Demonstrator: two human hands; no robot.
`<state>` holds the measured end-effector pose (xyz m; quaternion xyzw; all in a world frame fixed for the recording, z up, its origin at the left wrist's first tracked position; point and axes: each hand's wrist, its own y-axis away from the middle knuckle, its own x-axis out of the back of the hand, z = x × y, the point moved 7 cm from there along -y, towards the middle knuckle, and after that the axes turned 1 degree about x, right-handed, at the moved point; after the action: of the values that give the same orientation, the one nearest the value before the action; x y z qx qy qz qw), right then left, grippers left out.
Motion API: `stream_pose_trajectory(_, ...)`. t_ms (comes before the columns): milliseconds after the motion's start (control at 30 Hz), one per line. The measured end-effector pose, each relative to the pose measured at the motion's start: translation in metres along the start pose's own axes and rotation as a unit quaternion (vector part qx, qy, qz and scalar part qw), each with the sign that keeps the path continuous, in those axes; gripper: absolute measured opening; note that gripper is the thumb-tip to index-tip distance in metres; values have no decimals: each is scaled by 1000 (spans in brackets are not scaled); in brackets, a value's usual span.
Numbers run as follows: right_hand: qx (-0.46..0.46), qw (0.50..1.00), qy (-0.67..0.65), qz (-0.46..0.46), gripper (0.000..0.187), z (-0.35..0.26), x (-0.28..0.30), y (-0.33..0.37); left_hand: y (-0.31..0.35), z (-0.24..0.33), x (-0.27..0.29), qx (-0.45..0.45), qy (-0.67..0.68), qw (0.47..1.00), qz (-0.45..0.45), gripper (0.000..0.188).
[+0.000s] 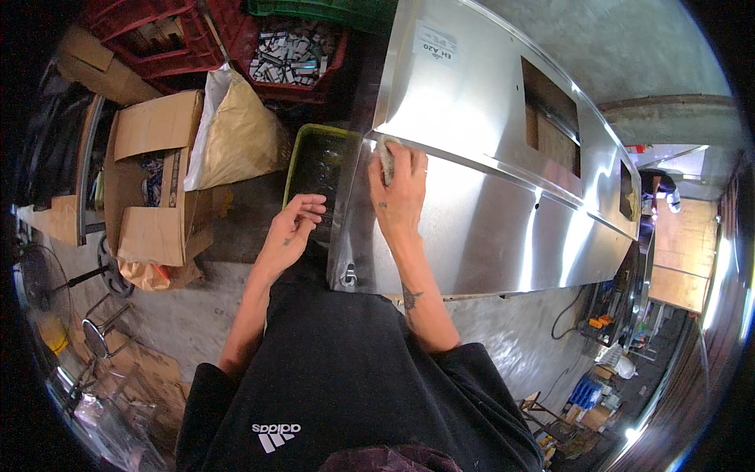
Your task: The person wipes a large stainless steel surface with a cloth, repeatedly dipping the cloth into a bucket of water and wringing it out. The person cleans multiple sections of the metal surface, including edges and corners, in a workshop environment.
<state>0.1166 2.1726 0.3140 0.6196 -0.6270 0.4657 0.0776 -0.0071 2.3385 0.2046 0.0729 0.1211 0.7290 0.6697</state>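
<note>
Head view: at twelve o'clock from the centre, the right hand is pinching a grey pad between thumb and fingers, holding it against a shiny metal housing near the left end of its long crease. At nine o'clock, the left hand is hovering with fingers loosely bent and slightly parted, just below a yellow-rimmed tub. A pale sack is standing at ten o'clock, and a red crate is holding small pieces at eleven.
</note>
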Motion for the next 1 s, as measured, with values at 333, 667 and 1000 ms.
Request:
stream_pose_trajectory(333,30,994,100,-20,31,10,-14,-11,3,-7,11,-3,-12,1000,18,40)
stream_pose_trajectory(667,-51,998,-18,25,31,29,46,-62,-31,-29,-2,-40,62,992,106,30)
stream_pose_trajectory(1000,36,964,-31,-261,35,49,45,-134,-84,6,-69,-96,-54,943,313,25)
